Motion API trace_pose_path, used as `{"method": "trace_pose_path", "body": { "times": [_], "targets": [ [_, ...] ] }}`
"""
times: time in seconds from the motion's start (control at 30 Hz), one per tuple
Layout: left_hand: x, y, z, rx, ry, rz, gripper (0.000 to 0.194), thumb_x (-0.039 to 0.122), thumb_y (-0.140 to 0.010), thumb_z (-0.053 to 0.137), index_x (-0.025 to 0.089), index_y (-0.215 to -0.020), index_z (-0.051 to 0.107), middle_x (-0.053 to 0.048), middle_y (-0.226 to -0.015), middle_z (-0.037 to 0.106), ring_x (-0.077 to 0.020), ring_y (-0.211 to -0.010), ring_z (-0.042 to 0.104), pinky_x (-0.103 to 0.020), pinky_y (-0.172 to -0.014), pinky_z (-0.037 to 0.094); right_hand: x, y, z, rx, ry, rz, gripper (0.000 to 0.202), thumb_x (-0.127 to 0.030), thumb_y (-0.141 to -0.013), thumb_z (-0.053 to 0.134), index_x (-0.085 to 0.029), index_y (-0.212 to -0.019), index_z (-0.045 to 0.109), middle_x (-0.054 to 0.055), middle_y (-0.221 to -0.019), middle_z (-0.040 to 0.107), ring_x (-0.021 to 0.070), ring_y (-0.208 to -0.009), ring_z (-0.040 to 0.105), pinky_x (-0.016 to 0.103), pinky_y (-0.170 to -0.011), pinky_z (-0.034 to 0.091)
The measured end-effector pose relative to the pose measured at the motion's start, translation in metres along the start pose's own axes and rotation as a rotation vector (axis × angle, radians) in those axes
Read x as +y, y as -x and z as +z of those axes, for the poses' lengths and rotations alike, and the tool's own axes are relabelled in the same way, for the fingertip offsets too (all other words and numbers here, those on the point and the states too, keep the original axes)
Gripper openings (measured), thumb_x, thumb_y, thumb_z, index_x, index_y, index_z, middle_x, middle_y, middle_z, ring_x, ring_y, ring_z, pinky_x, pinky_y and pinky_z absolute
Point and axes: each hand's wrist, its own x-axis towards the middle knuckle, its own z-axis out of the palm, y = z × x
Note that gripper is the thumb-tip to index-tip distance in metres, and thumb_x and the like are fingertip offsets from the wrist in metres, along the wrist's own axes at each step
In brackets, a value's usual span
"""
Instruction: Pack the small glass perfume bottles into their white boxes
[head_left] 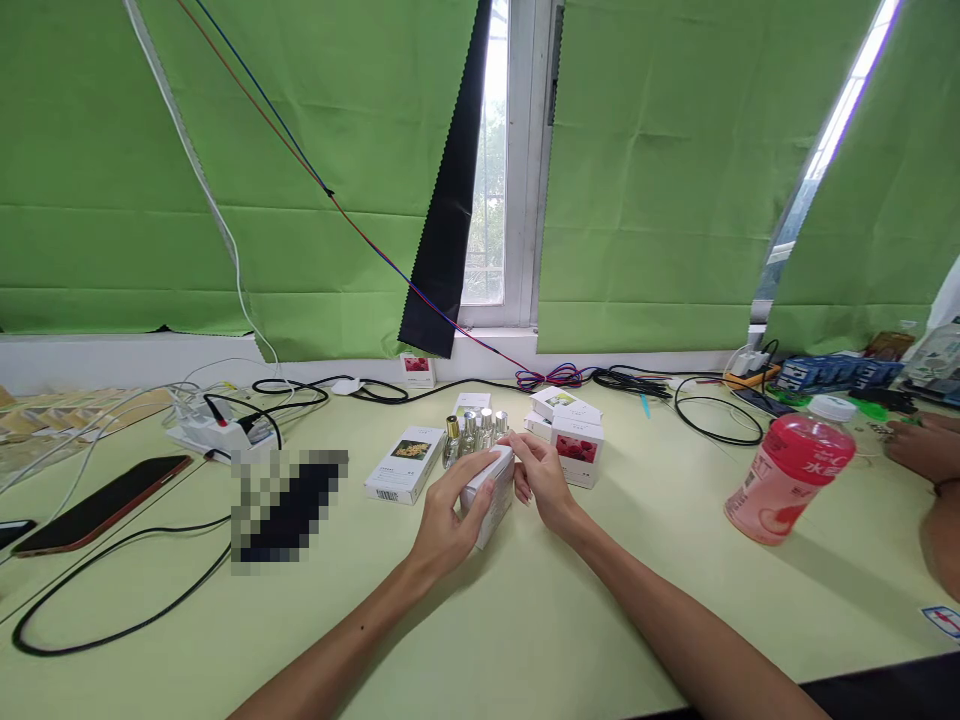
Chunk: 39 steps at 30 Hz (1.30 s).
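My left hand (450, 515) is wrapped round a small white box (493, 505), its thumb on the near face and its fingers over the top. At the box's upper right edge, my right hand (541, 480) touches it with bent fingers pressed together. Just behind the box stand several small glass bottles (470, 436) with gold and silver caps. To their left lies a flat white box with a yellow flower picture (406, 465). On the right are stacked white boxes, the front one with a red flower picture (577, 452).
A pink drink bottle (789, 475) stands at right, near another person's hand (926, 445). Phones (101, 505), a power strip (225, 430) and looping cables lie at left. More cables (551, 376) run along the wall.
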Motion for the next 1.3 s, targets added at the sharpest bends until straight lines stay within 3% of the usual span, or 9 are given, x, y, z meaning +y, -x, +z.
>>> {"method": "trace_pose_path", "body": {
  "times": [0.57, 1.3],
  "targets": [
    [0.0026, -0.0004, 0.0007, -0.003, -0.024, -0.019, 0.033, 0.032, -0.101, 0.051, 0.02, -0.126, 0.069, -0.01, -0.128, 0.072, -0.0238, -0.118, 0.068, -0.036, -0.101, 0.053, 0.0015, -0.0002, 0.0002, -0.008, 0.014, -0.019, 0.056, -0.073, -0.077, 0.07, -0.018, -0.085, 0.066, -0.013, -0.036, 0.036, 0.0066, -0.029, 0.025, 0.022, -0.031, 0.025],
    [0.0006, 0.0001, -0.0003, -0.022, -0.025, -0.036, 0.034, 0.035, -0.101, 0.052, 0.02, -0.127, 0.068, -0.01, -0.13, 0.071, -0.0248, -0.121, 0.067, -0.037, -0.103, 0.053, 0.0005, 0.0001, -0.0007, -0.021, 0.026, -0.021, 0.049, -0.065, -0.081, 0.068, -0.017, -0.089, 0.067, -0.012, -0.036, 0.036, 0.0073, -0.03, 0.026, 0.023, -0.031, 0.026]
  ]
}}
